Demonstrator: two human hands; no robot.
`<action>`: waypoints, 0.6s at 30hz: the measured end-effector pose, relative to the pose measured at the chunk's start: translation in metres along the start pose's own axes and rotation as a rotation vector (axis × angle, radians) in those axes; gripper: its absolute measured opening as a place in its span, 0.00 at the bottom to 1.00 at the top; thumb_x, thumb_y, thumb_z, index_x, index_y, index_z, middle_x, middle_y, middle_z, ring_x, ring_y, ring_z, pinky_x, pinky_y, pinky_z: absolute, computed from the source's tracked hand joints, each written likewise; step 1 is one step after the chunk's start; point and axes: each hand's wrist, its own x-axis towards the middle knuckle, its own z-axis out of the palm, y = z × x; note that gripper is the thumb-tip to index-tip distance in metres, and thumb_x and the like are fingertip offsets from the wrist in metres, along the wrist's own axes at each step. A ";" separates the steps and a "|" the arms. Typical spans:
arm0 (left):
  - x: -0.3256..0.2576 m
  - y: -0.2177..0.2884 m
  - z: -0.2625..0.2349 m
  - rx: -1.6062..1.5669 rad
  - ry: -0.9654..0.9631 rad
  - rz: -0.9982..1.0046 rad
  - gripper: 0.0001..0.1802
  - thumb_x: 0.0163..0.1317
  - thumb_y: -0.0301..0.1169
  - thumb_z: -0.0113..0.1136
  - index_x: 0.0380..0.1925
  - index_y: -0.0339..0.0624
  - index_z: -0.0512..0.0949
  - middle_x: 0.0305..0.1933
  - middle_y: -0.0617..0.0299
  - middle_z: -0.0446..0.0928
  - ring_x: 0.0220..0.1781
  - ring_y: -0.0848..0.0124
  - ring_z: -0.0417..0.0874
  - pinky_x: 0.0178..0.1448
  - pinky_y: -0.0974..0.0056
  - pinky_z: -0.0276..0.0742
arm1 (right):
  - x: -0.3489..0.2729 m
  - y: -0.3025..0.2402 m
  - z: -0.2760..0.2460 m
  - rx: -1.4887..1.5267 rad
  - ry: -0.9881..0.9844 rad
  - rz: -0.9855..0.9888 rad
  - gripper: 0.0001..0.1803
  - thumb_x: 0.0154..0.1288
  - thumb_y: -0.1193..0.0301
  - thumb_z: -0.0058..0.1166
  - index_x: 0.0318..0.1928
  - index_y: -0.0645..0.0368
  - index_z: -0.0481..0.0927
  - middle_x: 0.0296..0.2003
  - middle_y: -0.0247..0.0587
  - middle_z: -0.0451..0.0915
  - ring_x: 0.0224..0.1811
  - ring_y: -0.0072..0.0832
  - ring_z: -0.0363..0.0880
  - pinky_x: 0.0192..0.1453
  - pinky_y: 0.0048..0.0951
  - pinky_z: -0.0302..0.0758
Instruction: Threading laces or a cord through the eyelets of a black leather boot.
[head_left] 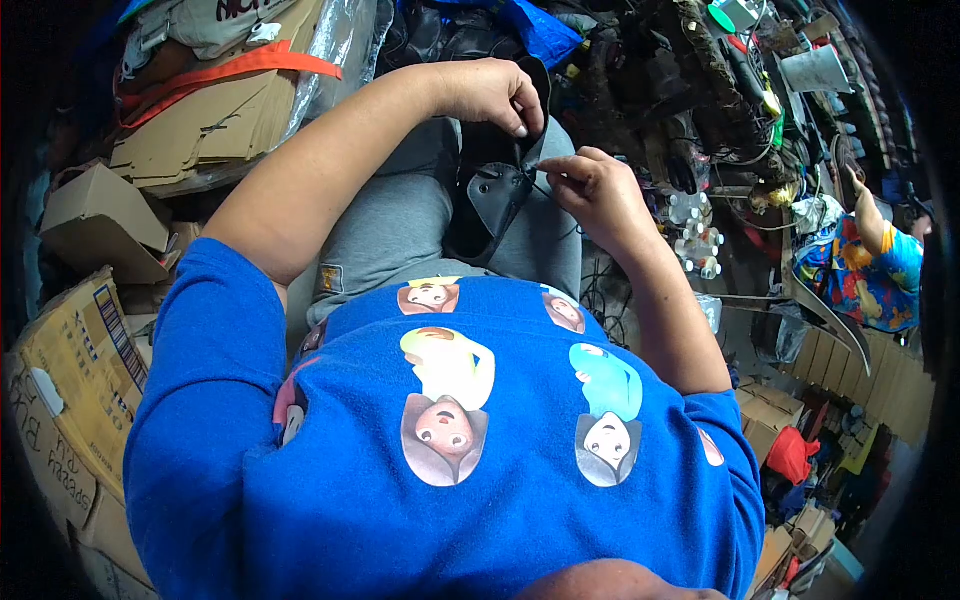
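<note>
A black leather piece (492,200) with small holes lies across my lap, its upper part curving up between my legs. My left hand (503,98) is above it with the fingers curled and the thumb pinched in. Something thin and dark runs down from those fingertips toward the leather; its kind is too small to make out. To the right, my right hand (592,192) reaches in with its index finger stretched to the leather's edge. Its thumb and other fingers are curled, and the fingertips meet the leather where the dark thin thing ends.
Flattened cardboard (215,120) with an orange strap is stacked at the left, above an open cardboard box (105,220). Small clear bottles (695,235) stand right of my legs. Cluttered tools and cables fill the far right. Another person in a colourful shirt (860,265) is at the right.
</note>
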 end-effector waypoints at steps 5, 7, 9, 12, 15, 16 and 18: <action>0.005 0.005 -0.002 0.085 -0.037 0.013 0.13 0.49 0.29 0.67 0.38 0.47 0.84 0.35 0.63 0.70 0.43 0.67 0.73 0.51 0.65 0.70 | 0.010 0.002 -0.004 -0.073 -0.055 -0.064 0.12 0.56 0.74 0.56 0.41 0.53 0.84 0.32 0.43 0.76 0.34 0.35 0.78 0.39 0.33 0.75; 0.003 0.003 -0.002 0.110 -0.061 0.103 0.16 0.44 0.30 0.70 0.38 0.49 0.84 0.37 0.63 0.69 0.45 0.66 0.72 0.52 0.65 0.69 | 0.013 0.017 -0.002 0.079 -0.106 -0.014 0.12 0.57 0.75 0.56 0.42 0.52 0.84 0.33 0.41 0.76 0.35 0.31 0.78 0.39 0.31 0.75; 0.004 0.008 0.000 0.152 -0.034 0.100 0.18 0.42 0.30 0.71 0.38 0.49 0.84 0.38 0.62 0.69 0.45 0.66 0.72 0.52 0.65 0.69 | 0.016 0.034 -0.001 0.357 -0.192 0.131 0.12 0.59 0.76 0.56 0.43 0.51 0.85 0.38 0.35 0.75 0.38 0.23 0.76 0.40 0.26 0.73; 0.005 0.006 0.002 0.199 -0.008 0.087 0.20 0.40 0.32 0.73 0.38 0.51 0.84 0.40 0.60 0.70 0.49 0.63 0.71 0.55 0.63 0.68 | 0.019 0.049 0.005 0.490 -0.200 0.081 0.10 0.59 0.75 0.57 0.42 0.51 0.85 0.38 0.34 0.75 0.37 0.22 0.75 0.41 0.26 0.73; 0.006 0.004 0.004 0.216 0.011 0.083 0.19 0.40 0.34 0.74 0.37 0.53 0.84 0.41 0.58 0.72 0.50 0.61 0.72 0.56 0.61 0.68 | 0.024 0.056 0.011 0.511 -0.202 0.029 0.11 0.58 0.76 0.58 0.42 0.52 0.85 0.37 0.34 0.75 0.37 0.22 0.75 0.42 0.25 0.73; 0.006 0.005 0.005 0.230 0.033 0.084 0.19 0.39 0.34 0.74 0.37 0.52 0.85 0.41 0.58 0.72 0.49 0.61 0.73 0.55 0.61 0.69 | 0.024 0.056 0.012 0.511 -0.202 0.029 0.11 0.58 0.76 0.58 0.42 0.52 0.85 0.37 0.34 0.75 0.37 0.22 0.75 0.42 0.25 0.73; 0.002 0.003 0.006 0.250 0.073 0.088 0.20 0.38 0.32 0.73 0.37 0.50 0.84 0.42 0.59 0.70 0.49 0.62 0.72 0.55 0.62 0.69 | 0.025 0.043 0.014 0.352 -0.121 0.001 0.11 0.57 0.76 0.59 0.42 0.52 0.84 0.34 0.33 0.75 0.36 0.21 0.75 0.41 0.25 0.73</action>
